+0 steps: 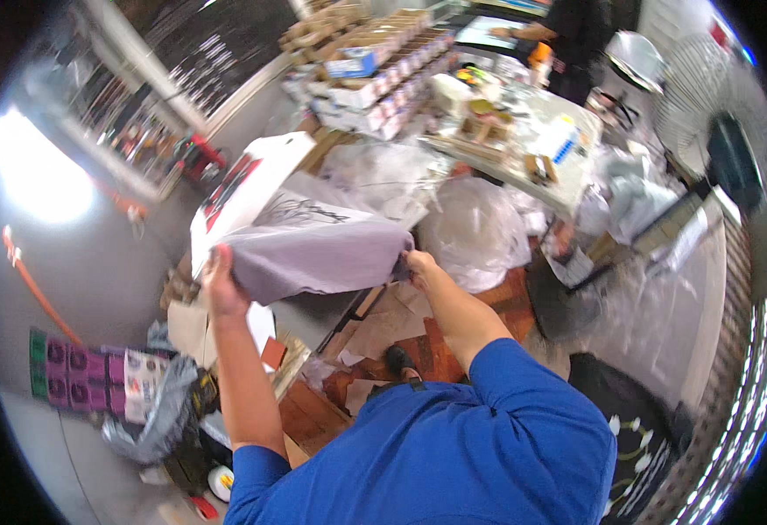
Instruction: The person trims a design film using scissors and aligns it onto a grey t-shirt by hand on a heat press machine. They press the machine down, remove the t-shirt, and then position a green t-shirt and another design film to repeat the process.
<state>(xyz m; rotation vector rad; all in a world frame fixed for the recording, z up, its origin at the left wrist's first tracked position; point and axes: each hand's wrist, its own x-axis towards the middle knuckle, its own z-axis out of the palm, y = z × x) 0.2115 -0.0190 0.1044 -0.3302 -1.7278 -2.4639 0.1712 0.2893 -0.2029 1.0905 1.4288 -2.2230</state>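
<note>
A greyish-lilac piece of cloth [313, 256], perhaps a garment, is stretched between my two hands in front of me. Black script-like lettering [309, 210] shows on its paler far part. My left hand [223, 284] grips the cloth's left edge, thumb up beside a white panel. That white panel [265, 173], marked with a red and black design, rises tilted behind the cloth on the left. At the opposite edge, my right hand [416, 267] pinches a corner of the cloth. A flat grey surface [309, 317] shows partly beneath it.
Stacked cardboard boxes [375, 74] stand at the back. A cluttered table [576, 140] is behind right, with a large clear plastic bag [474, 229] below it. Another person [576, 44] works at the far right, near a fan [699, 96]. Cardboard pieces [392, 324] lie on the floor.
</note>
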